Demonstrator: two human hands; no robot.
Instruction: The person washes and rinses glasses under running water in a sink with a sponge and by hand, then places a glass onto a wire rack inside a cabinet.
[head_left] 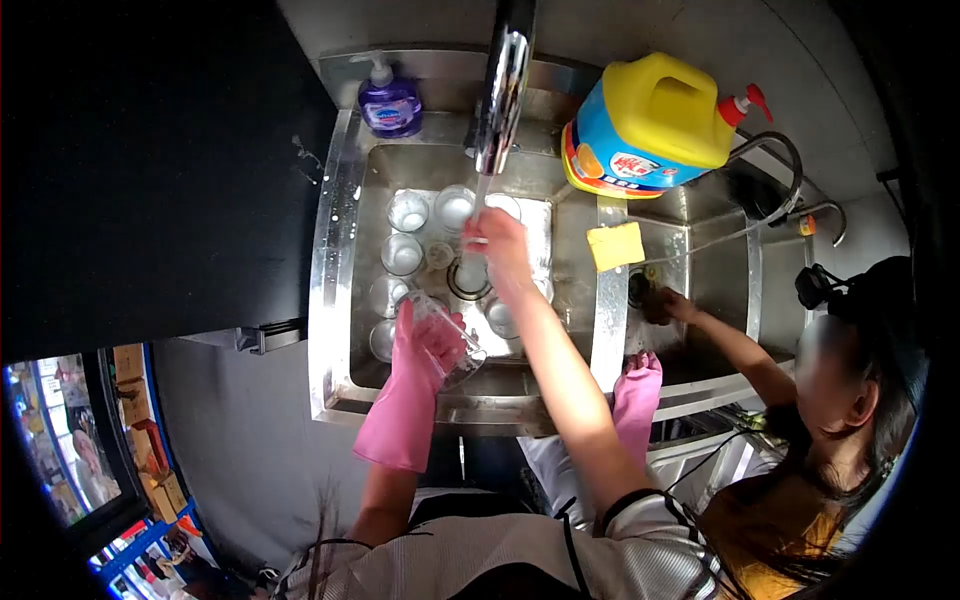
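My left hand [428, 343], in a pink rubber glove, holds a clear glass [462, 362] tilted over the front of the left sink [335, 300]. Bare and slightly blurred, my right hand [496, 243] is under the chrome faucet [497, 120], where water runs over its fingers. The fingers are bent, and whether anything is between them cannot be made out. Several clear glasses, such as one at the back left [408, 211], stand in the sink around the drain [468, 277].
A purple soap bottle [391, 104] and a large yellow detergent jug [665, 110] stand behind the sinks. A yellow sponge [616, 246] lies on the divider. At right, a co-worker's bare hand [680, 306] reaches into the second sink; a pink-gloved hand [640, 385] is near its front edge.
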